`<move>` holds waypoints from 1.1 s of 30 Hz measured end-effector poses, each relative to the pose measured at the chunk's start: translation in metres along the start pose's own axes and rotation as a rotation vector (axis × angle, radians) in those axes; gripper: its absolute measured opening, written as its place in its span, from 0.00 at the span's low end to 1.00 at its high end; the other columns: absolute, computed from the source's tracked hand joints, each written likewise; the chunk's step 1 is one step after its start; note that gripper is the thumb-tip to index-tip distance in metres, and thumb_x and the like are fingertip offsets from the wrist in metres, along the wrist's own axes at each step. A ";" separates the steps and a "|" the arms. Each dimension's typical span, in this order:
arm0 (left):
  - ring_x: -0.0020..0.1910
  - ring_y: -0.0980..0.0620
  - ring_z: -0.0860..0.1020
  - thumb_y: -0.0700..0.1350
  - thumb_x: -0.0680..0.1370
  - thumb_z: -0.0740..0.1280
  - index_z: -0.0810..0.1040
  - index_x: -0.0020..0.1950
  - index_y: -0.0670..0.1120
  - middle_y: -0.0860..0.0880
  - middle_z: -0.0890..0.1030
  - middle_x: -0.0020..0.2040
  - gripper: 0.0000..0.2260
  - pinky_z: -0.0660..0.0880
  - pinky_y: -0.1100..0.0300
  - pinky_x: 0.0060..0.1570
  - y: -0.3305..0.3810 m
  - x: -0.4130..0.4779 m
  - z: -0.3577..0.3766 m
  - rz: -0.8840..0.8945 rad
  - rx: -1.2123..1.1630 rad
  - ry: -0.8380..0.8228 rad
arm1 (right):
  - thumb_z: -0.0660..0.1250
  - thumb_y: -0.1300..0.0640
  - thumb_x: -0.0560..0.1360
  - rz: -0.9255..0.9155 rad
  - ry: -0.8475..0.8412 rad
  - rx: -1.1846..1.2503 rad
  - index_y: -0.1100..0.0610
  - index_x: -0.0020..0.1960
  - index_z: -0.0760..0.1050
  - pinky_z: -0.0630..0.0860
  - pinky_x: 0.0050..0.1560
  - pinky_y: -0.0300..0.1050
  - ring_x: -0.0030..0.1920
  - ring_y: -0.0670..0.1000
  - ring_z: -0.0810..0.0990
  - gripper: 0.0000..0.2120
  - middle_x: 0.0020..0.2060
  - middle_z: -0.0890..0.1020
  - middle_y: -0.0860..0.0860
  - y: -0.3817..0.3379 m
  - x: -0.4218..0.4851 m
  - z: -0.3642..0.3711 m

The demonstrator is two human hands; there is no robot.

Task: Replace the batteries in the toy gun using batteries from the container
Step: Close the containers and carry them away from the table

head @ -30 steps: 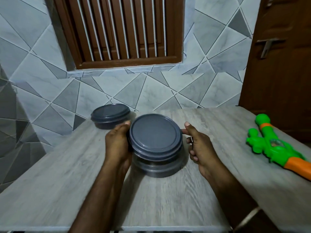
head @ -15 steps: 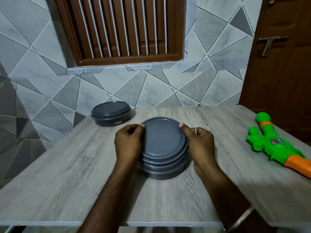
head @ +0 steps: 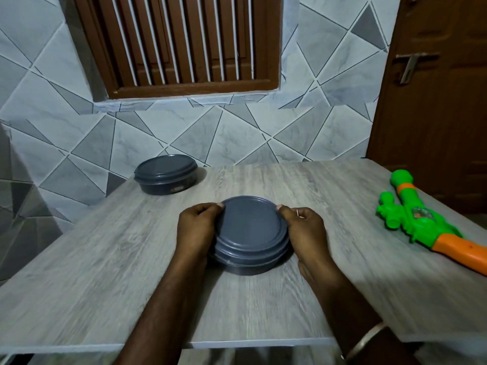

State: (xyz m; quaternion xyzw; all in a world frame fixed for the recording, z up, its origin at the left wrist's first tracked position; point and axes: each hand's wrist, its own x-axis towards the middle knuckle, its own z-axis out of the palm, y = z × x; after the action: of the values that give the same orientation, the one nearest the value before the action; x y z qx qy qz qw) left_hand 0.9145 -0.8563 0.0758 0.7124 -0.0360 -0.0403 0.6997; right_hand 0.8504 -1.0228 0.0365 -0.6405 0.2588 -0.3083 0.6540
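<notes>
Head view: round dark-grey lidded plastic container (head: 251, 234) sits centre frame on the grey wood-grain table (head: 105, 259). Left hand (head: 196, 227) and right hand (head: 305, 230) grip it from either side, fingers curled round the lid rim; lid not yet off, contents hidden. Green-and-orange plastic toy gun (head: 421, 225) lies at right edge, well apart, untouched. Second matching dark-grey container (head: 166, 175) upper left, closed. Looks light, stiff, smooth, so probably slippery. Best bet: pry at the lid lip, pin the base down.
</notes>
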 end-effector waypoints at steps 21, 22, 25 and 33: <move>0.51 0.38 0.85 0.41 0.78 0.72 0.85 0.51 0.42 0.41 0.87 0.47 0.05 0.82 0.39 0.54 -0.013 0.008 0.006 -0.104 -0.328 -0.007 | 0.66 0.45 0.80 0.066 -0.162 0.006 0.58 0.49 0.83 0.81 0.55 0.57 0.47 0.55 0.86 0.16 0.43 0.87 0.53 -0.006 0.000 0.003; 0.52 0.37 0.85 0.41 0.77 0.73 0.85 0.52 0.42 0.41 0.87 0.48 0.06 0.82 0.39 0.55 -0.013 0.009 0.007 -0.080 -0.361 -0.003 | 0.66 0.44 0.79 0.050 -0.181 0.022 0.56 0.50 0.83 0.81 0.54 0.56 0.48 0.54 0.86 0.16 0.44 0.87 0.52 -0.007 -0.001 0.002; 0.53 0.38 0.85 0.39 0.75 0.75 0.84 0.56 0.41 0.39 0.87 0.50 0.10 0.81 0.42 0.56 -0.013 0.010 0.006 0.001 -0.452 0.015 | 0.68 0.39 0.76 -0.001 -0.232 0.016 0.51 0.53 0.80 0.81 0.52 0.50 0.50 0.50 0.85 0.17 0.48 0.86 0.48 -0.012 -0.002 0.003; 0.60 0.36 0.82 0.57 0.74 0.73 0.82 0.63 0.43 0.38 0.84 0.59 0.24 0.75 0.40 0.66 -0.010 0.006 0.008 -0.201 -0.573 -0.272 | 0.71 0.34 0.70 -0.138 -0.098 0.019 0.44 0.52 0.78 0.82 0.48 0.51 0.48 0.49 0.84 0.18 0.47 0.85 0.45 -0.022 -0.006 0.007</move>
State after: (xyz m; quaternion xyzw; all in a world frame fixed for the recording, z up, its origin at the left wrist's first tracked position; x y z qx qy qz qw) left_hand 0.9194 -0.8650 0.0653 0.4748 -0.0456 -0.2124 0.8529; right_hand 0.8501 -1.0136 0.0585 -0.6650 0.1789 -0.3233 0.6491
